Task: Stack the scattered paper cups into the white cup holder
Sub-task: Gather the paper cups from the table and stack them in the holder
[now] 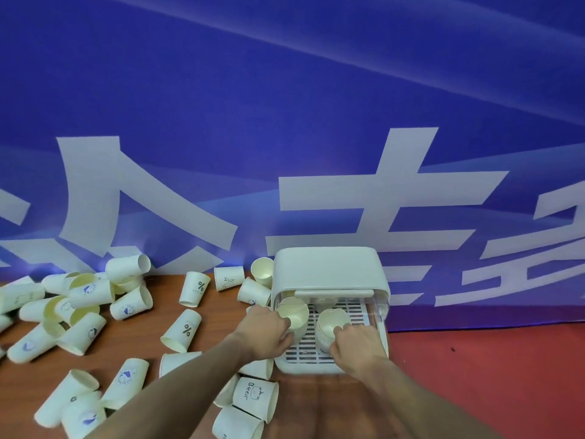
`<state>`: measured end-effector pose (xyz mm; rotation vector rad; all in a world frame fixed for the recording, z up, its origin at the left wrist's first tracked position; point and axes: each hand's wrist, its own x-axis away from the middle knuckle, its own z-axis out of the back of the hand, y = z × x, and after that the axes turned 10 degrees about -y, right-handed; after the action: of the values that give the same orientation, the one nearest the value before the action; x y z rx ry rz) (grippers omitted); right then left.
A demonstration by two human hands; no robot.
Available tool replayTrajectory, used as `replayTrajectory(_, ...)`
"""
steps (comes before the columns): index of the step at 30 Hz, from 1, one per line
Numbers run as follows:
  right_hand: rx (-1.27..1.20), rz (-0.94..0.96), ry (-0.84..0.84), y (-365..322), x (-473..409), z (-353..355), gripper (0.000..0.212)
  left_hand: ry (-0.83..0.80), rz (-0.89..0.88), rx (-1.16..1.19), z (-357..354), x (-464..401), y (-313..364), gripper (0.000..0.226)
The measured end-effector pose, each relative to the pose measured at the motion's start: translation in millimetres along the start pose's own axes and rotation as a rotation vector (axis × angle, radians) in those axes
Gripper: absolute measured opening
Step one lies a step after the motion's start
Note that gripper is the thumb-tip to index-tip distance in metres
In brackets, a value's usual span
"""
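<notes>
Over slatted white plastic holder (pixel 329 274), left hand (pixel 264 332) and right hand (pixel 356 345) each gripping nested paper cup stacks (pixel 329 331)

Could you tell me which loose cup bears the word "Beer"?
The cup on the table nearest the camera, just below the left forearm; cups farther left show percent signs or blue logos.

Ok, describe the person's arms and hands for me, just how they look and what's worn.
Both forearms are bare as far as the picture shows, with no sleeves in view. The left hand and right hand wear no gloves. No watch, bracelet or ring shows on either wrist or on the fingers that can be seen.
</notes>
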<state>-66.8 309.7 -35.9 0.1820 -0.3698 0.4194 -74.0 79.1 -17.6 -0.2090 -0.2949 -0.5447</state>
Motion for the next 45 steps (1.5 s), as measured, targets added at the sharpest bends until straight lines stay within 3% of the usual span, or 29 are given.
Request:
replayTrajectory(5, -0.047, 0.006, 0.069, -1, 0, 5, 0.043, 0.009, 0.022, -0.003, 3, 3, -12, 0.04)
replayTrajectory(15, 0.036, 0.151, 0.212, -55, -2, 89, 0.044, 0.052, 0.168, -0.127, 54, 34, -48, 0.04)
replayTrajectory(21, 0.029, 0.245, 0.314, -108, -9, 161, 0.028, 0.019, 0.35, -0.204, 87, 79, -86, 0.039)
replayTrajectory(25, 0.056, 0.334, 0.358, -158, -21, 195, 0.032, 0.003, 0.466, -0.188, 86, 127, -113, 0.038)
replayTrajectory(31, 0.028, 0.46, 0.369, -247, -33, 220, 0.026, -0.024, 0.63, -0.122, 55, 211, -168, 0.037)
replayTrajectory(38, -0.005, 0.431, 0.279, -326, -63, 216, 0.037, -0.117, 0.765, 0.026, -9, 293, -238, 0.033)
replayTrajectory(45, 0.0, 0.398, 0.197, -394, -109, 215, 0.022, -0.115, 0.789, 0.045, -69, 326, -301, 0.039)
